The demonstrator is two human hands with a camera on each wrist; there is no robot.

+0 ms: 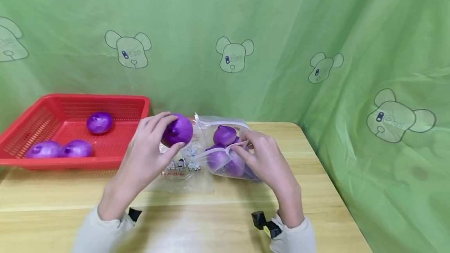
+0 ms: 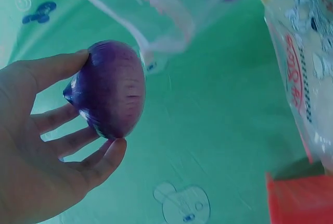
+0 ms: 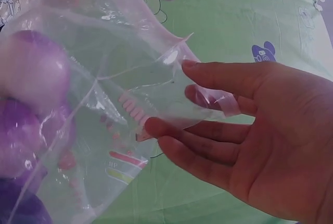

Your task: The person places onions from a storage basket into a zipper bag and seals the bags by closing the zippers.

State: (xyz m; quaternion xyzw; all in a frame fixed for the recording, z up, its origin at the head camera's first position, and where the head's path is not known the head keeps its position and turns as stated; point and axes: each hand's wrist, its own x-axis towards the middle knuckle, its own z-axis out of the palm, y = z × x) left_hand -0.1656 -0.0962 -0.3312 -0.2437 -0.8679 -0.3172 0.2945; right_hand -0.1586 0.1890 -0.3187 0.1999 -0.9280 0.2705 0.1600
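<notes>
My left hand (image 1: 149, 143) grips a purple onion (image 1: 180, 130) between thumb and fingers, above the table and just left of a clear zip bag. In the left wrist view the onion (image 2: 115, 88) shows its pointed tip toward the palm. My right hand (image 1: 263, 155) pinches the rim of the zip bag (image 1: 221, 120), whose mouth stands open. Several purple onions (image 1: 225, 135) lie inside that bag. The right wrist view has the fingers (image 3: 218, 78) on the bag's plastic edge, with onions (image 3: 34, 73) seen through the film.
A red plastic basket (image 1: 105, 162) at the left holds three purple onions (image 1: 100, 123). A flat printed clear bag (image 1: 190, 182) lies on the wooden table (image 1: 211, 225), between basket and zip bag. Green cloth (image 1: 183, 50) hangs behind and at the right.
</notes>
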